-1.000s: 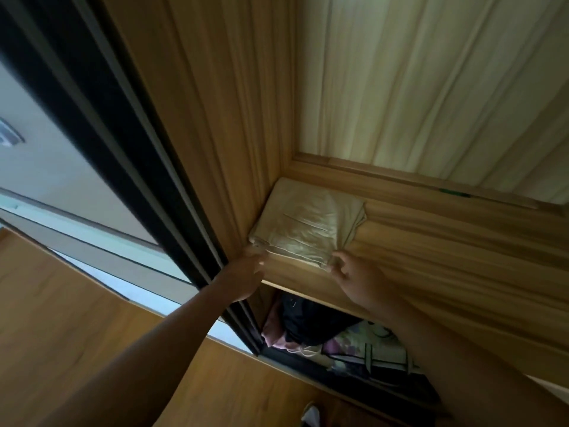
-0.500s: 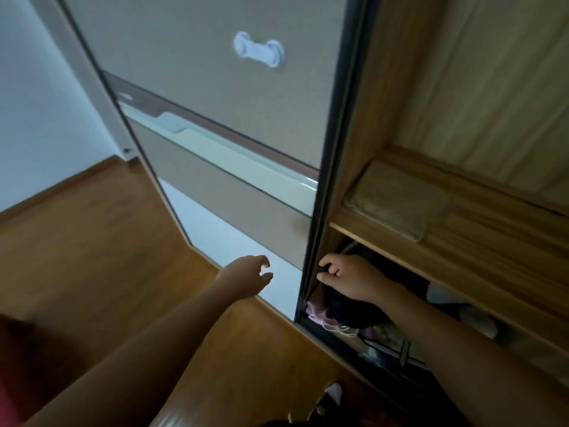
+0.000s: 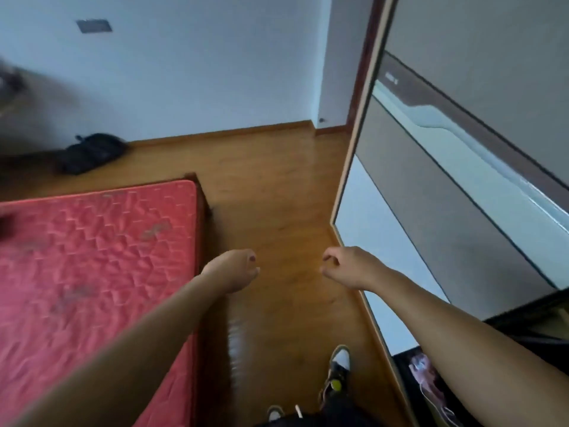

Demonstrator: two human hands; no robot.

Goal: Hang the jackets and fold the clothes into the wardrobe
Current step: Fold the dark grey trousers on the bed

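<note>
My left hand [image 3: 232, 271] hangs in the air over the wooden floor, fingers loosely curled and holding nothing. My right hand [image 3: 349, 266] is level with it, a little to the right, also loosely curled and empty, close to the edge of the wardrobe's sliding door [image 3: 437, 192]. The wardrobe's open part shows only at the lower right, where some dark and patterned clothes [image 3: 428, 377] lie at the bottom. The folded beige cloth and its shelf are out of view. A dark blurred thing [image 3: 7, 221] lies at the left edge of the mattress.
A red quilted mattress [image 3: 92, 272] on a dark frame fills the left. A black bag [image 3: 89, 152] lies on the floor by the far wall. Wooden floor [image 3: 277, 186] runs between bed and wardrobe. My shoe [image 3: 338, 369] shows at the bottom.
Both hands let go of the folded beige cloth on the wardrobe shelf and dropped away. The view swung left from the wardrobe towards the bed and the room.
</note>
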